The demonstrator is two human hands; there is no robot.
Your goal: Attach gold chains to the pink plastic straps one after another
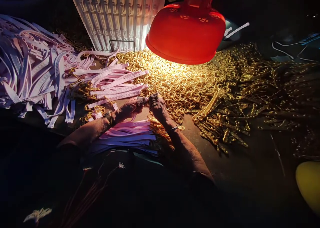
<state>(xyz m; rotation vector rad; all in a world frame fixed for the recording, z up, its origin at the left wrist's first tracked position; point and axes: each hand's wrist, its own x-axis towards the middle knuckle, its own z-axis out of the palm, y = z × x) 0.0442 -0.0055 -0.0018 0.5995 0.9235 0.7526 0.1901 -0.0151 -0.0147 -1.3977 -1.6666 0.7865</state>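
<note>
Fingers [154, 101] are sitting curled, obscuring whether left hand [131, 107] and right hand [158, 106] are gripping anything; cannot tell. Red lampshade [186, 35] is hiding some gold rings [190, 88]; left forearm [88, 133], some pink straps [132, 128].

Left hand [132, 107] and right hand [158, 107] close together, fingers [153, 99] curled; forearms [188, 153] (both bare) slanting inward.

Gold rings [180, 85], shiny, heaped loose; pink straps [120, 94], flat, narrow, lying in layered bunches beside rings.
</note>
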